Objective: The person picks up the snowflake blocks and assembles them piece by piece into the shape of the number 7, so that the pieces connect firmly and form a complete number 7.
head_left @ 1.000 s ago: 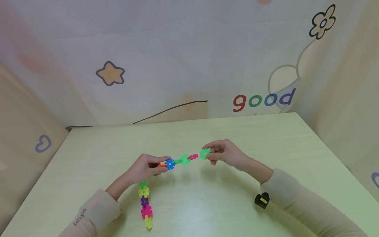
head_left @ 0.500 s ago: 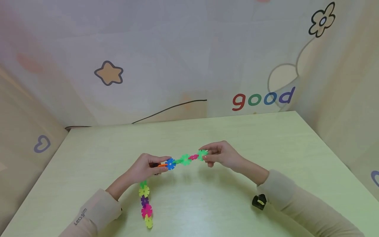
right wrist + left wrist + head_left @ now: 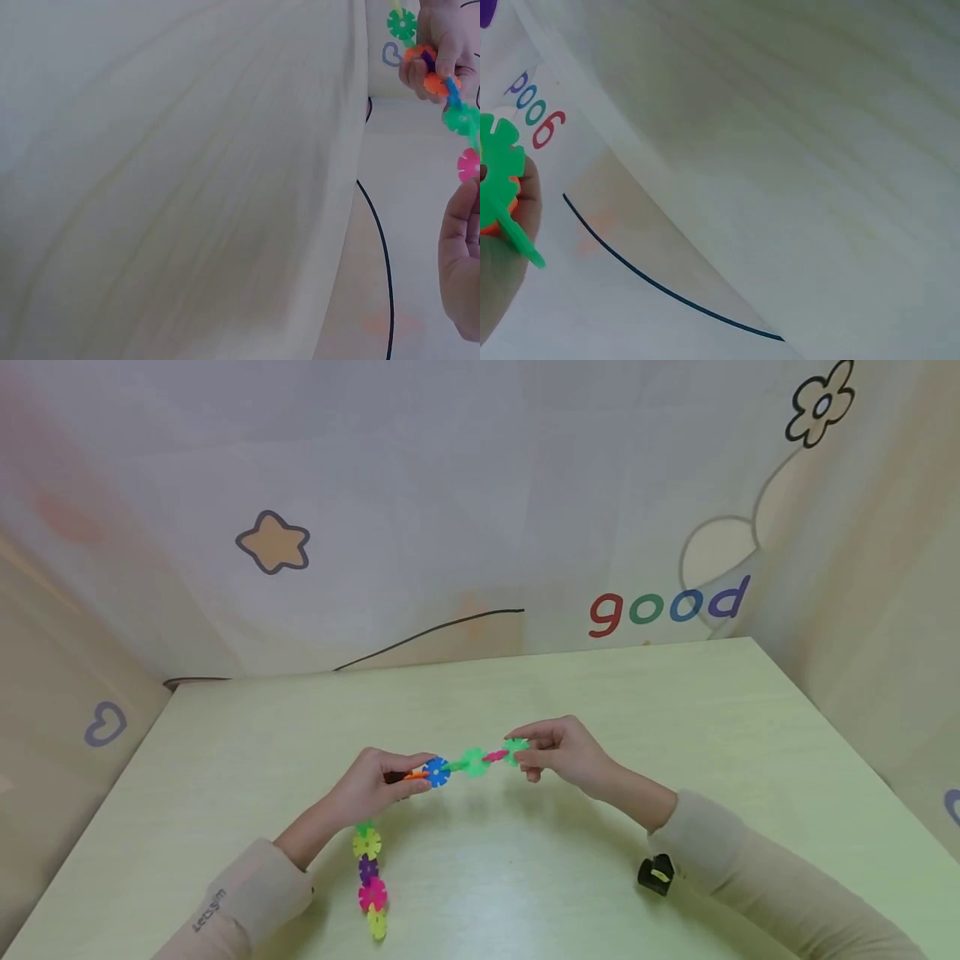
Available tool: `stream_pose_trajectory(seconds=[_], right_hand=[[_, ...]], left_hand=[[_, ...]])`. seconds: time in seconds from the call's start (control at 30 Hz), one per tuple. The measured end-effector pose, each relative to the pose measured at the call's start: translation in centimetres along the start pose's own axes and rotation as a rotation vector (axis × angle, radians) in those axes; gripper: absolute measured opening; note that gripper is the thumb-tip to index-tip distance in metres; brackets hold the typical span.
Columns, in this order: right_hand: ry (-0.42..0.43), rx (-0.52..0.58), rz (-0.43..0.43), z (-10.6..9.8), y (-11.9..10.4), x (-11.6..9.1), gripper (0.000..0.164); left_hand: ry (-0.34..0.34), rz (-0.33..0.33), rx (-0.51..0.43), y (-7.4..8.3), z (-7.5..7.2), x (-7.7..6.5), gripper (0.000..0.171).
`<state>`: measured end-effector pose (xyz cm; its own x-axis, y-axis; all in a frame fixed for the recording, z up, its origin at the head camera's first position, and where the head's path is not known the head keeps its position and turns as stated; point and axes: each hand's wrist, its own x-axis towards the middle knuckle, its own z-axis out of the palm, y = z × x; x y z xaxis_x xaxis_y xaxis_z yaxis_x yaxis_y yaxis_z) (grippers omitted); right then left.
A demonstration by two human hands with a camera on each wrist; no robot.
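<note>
A chain of notched plastic snowflake discs runs between both hands over the table. My left hand (image 3: 363, 789) grips its middle, thumb and finger at a blue disc (image 3: 436, 772) and an orange one (image 3: 417, 775). Rightward follow a green disc (image 3: 475, 762) and a pink disc (image 3: 496, 756), seen edge-on. At that end my right hand (image 3: 573, 752) pinches another green disc (image 3: 516, 750), its edge meeting the pink one. Below the left hand hangs the rest, with yellow (image 3: 367, 844), purple (image 3: 367, 869) and pink (image 3: 372, 894) discs. Left-palm pieces are partly hidden in the head view.
The pale wooden table (image 3: 600, 693) stretches out under both arms. Behind it hangs a printed curtain (image 3: 420, 527) with a star and the word "good". A black wrist-worn device (image 3: 656, 874) shows below the right sleeve (image 3: 720, 827).
My right hand has moved slightly left, bringing its green disc from a gap away up against the pink disc. The left hand keeps its grip almost in place.
</note>
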<state>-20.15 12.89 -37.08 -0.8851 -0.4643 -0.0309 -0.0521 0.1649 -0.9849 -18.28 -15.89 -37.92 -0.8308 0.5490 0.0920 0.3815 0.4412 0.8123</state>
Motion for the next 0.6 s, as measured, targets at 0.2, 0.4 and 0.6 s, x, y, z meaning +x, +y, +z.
stream_pose_trajectory(seconds=[0.2,0.4,0.6], right_hand=[[0.001,0.0,-0.004,0.0,-0.1,0.0,0.033],[-0.029,-0.021,0.002,-0.3,-0.2,-0.2,0.028],[-0.064,-0.018,0.034,-1.0,0.2,-0.5,0.024]], left_hand=[[0.008,-0.001,0.043,0.2,0.2,0.2,0.041],[0.013,0.045,0.112,0.0,0.3,0.3,0.045],[-0.052,0.047,0.172,-0.3,0.4,0.9,0.056]])
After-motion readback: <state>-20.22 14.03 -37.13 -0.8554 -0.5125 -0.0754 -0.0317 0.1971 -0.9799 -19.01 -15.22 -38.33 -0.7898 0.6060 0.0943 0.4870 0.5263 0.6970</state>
